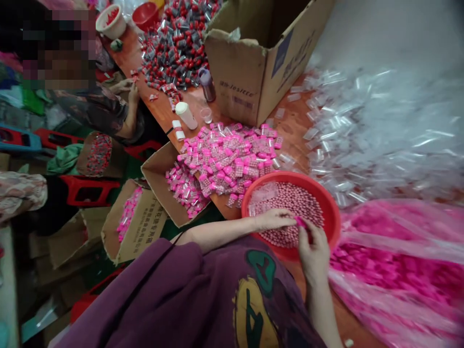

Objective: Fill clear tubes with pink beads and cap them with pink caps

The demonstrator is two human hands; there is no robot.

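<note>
My left hand [274,220] reaches across a red bowl [331,212] filled with small pink beads [300,200]. Its fingers are pinched together at a small pink piece [301,222] over the beads. My right hand [313,251] comes up from below at the bowl's near rim, and its fingers close on the same pink piece. The two hands meet at that piece. I cannot make out exactly what the piece is.
A heap of pink filled packets [226,159] lies left of the bowl, spilling into an open carton [159,176]. Clear empty packets [366,130] cover the right, and a pink-filled bag [395,270] lies near. A tall cardboard box [253,63] stands behind. Another person [105,108] sits at left.
</note>
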